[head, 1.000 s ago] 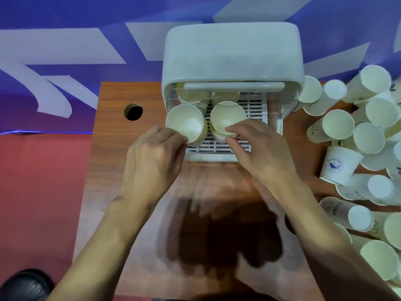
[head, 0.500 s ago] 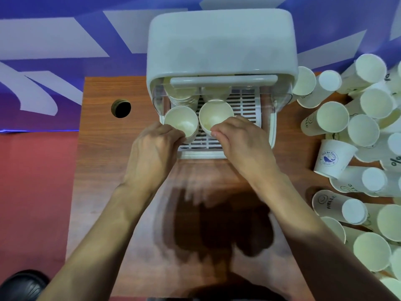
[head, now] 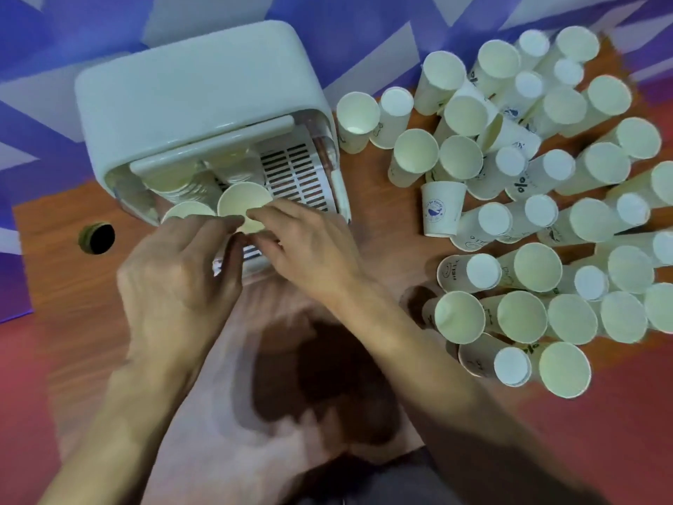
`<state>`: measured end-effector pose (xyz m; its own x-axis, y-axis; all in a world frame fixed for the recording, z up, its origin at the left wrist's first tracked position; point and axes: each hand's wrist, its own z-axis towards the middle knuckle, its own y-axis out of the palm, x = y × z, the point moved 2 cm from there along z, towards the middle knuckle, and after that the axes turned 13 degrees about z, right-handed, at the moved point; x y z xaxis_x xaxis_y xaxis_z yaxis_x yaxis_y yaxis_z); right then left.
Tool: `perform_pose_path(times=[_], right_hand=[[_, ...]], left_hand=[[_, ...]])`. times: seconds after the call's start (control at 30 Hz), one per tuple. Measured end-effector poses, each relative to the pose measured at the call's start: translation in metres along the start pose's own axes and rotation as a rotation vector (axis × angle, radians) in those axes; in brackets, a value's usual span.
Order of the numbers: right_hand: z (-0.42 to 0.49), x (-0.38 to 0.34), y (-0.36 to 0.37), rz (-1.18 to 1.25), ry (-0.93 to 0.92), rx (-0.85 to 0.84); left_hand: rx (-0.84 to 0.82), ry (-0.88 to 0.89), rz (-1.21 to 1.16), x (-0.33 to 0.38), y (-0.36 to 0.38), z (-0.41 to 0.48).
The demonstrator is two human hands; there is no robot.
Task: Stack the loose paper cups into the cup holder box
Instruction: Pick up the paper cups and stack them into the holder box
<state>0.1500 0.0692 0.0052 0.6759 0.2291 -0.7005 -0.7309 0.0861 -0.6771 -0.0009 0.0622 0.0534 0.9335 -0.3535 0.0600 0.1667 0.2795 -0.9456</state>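
Head view, blurry w/ motion. The cup holder box (head: 196,89), white w/ rounded top, sits at the back-left of the wood table (head: 65,286), open side toward the person. Its slatted tray (head: 302,176) sticks out in front; the R half of the tray is bare slats.

Inside the box on the L, under the top edge, stacked cups (head: 171,182) show rims only. Two more cups stand mouth-up at the tray's front: middle cup (head: 242,202) and left cup (head: 187,209), just beside each other, the left one mostly hidden behind fingers.

R hand (head: 309,246): fingers reach fwd onto the near rim of the middle cup, thumb tucked below, so it pinches that cup. L hand (head: 174,282): fingers curled, tips at the middle cup's near-L edge and across the front of the left cup. Can't tell if it really grips either one, too much blur. Both hands are close together, nearly touching.

Loose cups (head: 528,213) cover the R side of the table in a big heap, most lying on their sides w/ mouths or bases toward the camera, some nested. One logo cup (head: 442,209) stands bottom-up near the tray's R edge, apart from it.

Round hole (head: 96,238) in the table, L of the box. Red floor (head: 22,377) at the L.
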Motion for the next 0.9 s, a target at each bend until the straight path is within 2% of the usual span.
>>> perform_pose_path(times=[0.07,0.13,0.27,0.37,0.5,0.63,0.9], right_hand=[[-0.021,0.01,-0.033,-0.003,0.043,0.12],[-0.048,0.036,-0.07,-0.073,0.144,0.166],[-0.092,0.103,-0.138,-0.278,0.443,0.15],[-0.102,0.142,-0.166,-0.42,0.623,0.105],[-0.098,0.166,-0.172,-0.408,0.65,0.019],[-0.095,0.18,-0.172,-0.382,0.64,-0.04],[-0.098,0.187,-0.174,-0.347,0.61,-0.018]], left_hand=[[0.023,0.136,-0.099,0.032,-0.002,0.009],[-0.029,0.233,-0.195,0.067,0.007,0.019],[-0.249,0.385,-0.259,0.136,0.06,0.037],[-0.423,0.416,-0.243,0.181,0.103,0.053],[-0.479,0.364,-0.22,0.214,0.14,0.068],[-0.505,0.218,-0.288,0.223,0.162,0.07],[-0.58,0.165,-0.435,0.231,0.166,0.073]])
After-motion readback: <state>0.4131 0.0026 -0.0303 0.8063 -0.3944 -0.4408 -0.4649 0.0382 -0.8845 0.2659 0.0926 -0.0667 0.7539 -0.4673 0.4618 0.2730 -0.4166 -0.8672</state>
